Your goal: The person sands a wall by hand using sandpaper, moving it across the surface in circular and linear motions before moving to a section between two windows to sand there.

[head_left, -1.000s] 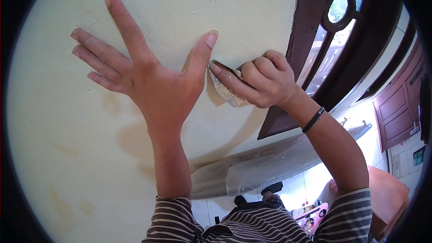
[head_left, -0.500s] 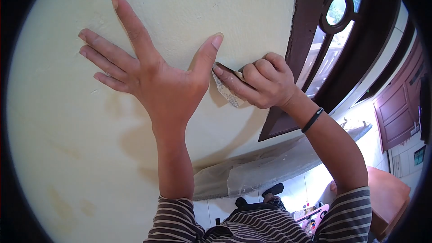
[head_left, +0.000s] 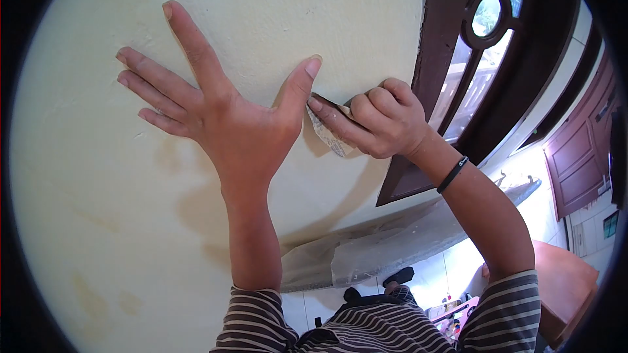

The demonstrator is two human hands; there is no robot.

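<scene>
My left hand [head_left: 219, 108] lies against the pale yellow wall [head_left: 314, 6] with its fingers spread and nothing in it. To its right, my right hand [head_left: 379, 117] is closed round a folded piece of sandpaper [head_left: 325, 136], pale and printed on the side that shows. The paper's upper edge is dark, and it touches the wall just beside my left thumb. A black band circles my right wrist.
A dark brown window frame [head_left: 437, 46] stands right of my right hand. Clear plastic sheeting [head_left: 386, 245] runs along the wall's foot. An orange-brown table [head_left: 562, 281] and a pink item [head_left: 466, 317] are at lower right, a brown door [head_left: 582, 157] beyond.
Both hands hold nearly the same pose. My left fingertips appear slightly lower in the view, and the window frame has shifted a little left.
</scene>
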